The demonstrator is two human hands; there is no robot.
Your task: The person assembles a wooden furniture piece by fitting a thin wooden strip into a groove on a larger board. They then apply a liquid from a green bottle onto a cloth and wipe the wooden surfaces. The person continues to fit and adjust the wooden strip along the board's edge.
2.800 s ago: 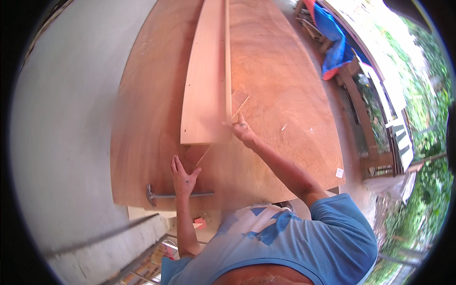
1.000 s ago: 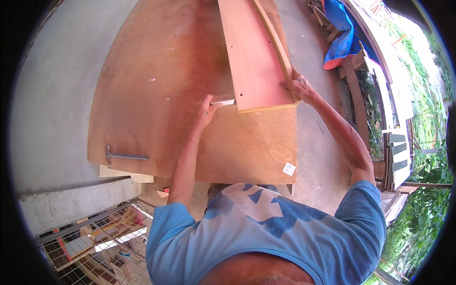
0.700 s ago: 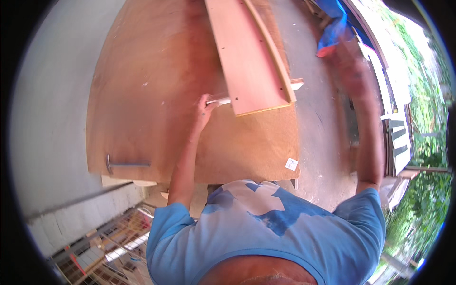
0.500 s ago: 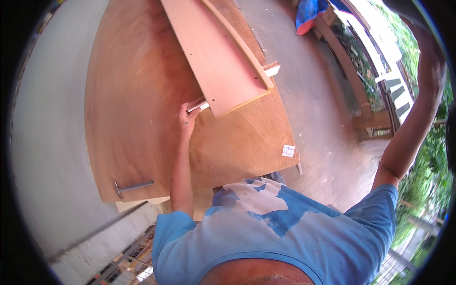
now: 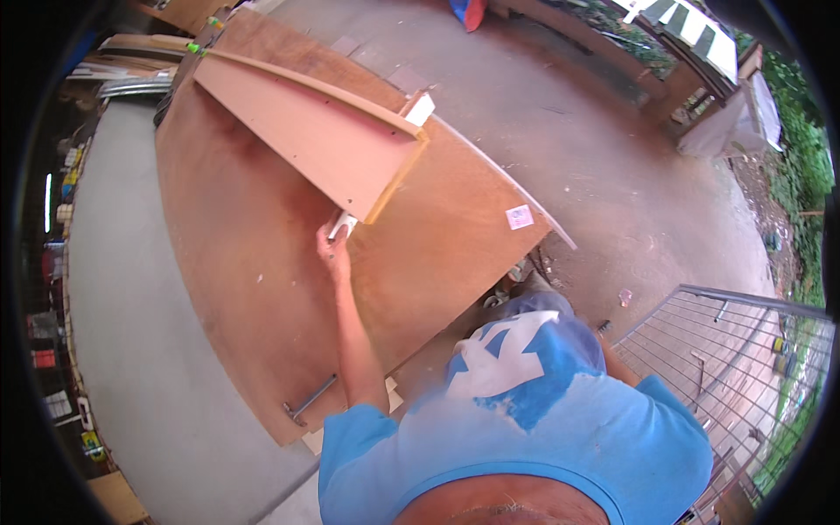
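Observation:
My left hand is closed on the pale end of a wooden crosspiece, thumb on top. That end sticks out from under a long pinkish board assembly with a raised strip along its far edge; another pale end shows on the far side. The assembly lies on a large brown plywood sheet. My right forearm is lowered beside my shorts, and its hand is hidden. A hammer rests near the sheet's lower left corner, close to my left forearm.
A wire mesh panel stands to my right. A white label sits near the sheet's right corner. Stacked boards lie at the far left, with assorted items along the left edge. Wooden framing stands at the far right.
My right arm has come down from its raised position at the right to beside my body. My view has turned; my left hand still grips the crosspiece.

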